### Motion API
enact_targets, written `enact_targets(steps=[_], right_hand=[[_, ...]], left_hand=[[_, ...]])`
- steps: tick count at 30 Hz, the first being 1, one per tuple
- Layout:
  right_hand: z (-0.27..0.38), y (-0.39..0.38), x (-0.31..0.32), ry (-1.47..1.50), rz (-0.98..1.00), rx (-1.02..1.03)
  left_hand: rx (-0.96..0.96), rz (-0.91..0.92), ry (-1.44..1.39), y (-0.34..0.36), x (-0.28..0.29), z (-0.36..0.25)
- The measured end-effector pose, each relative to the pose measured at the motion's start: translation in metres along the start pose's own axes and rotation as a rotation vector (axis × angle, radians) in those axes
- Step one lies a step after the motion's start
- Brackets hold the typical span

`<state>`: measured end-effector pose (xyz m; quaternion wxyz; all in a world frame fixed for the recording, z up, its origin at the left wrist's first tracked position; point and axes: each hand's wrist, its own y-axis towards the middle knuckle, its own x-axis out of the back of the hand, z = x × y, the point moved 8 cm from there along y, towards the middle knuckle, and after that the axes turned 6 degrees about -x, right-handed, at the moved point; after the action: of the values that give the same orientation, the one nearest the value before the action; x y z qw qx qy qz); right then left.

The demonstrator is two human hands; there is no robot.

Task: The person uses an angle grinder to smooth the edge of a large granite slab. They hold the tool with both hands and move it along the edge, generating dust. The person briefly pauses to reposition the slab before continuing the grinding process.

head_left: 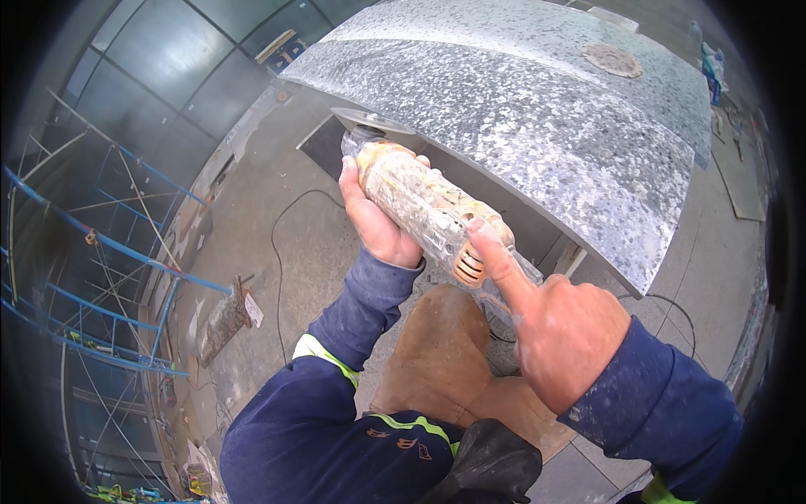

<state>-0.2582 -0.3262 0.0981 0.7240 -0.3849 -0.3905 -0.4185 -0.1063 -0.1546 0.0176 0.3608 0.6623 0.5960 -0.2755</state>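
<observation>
An angle grinder (420, 202), its long body caked with pale dust, is held at a slant in front of me. My left hand (378, 220) wraps round its front part from below, close to the disc (374, 120). The disc lies beside the near edge of a speckled grey stone slab (537, 143). With its index finger stretched along the rear of the grinder, beside the orange vents, my right hand (558, 328) presses on the body. The other fingers of that hand are curled, and its thumb is hidden.
A round, dusty flat piece (613, 60) lies on the slab. Blue metal scaffolding (109, 227) stands at the left. A dark cable (275, 244) runs across the concrete floor, near a dirty metal object (225, 328). Flat panels (737, 172) lie at the right.
</observation>
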Motion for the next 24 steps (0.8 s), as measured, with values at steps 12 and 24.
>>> enact_targets(steps=[12, 24], right_hand=[[-0.010, -0.023, -0.007, 0.012, -0.051, -0.008], [-0.004, 0.001, -0.005, 0.015, -0.047, 0.017]], left_hand=[[0.012, -0.037, -0.005, -0.020, -0.015, 0.013], [0.001, -0.020, 0.011, 0.002, -0.005, 0.007]])
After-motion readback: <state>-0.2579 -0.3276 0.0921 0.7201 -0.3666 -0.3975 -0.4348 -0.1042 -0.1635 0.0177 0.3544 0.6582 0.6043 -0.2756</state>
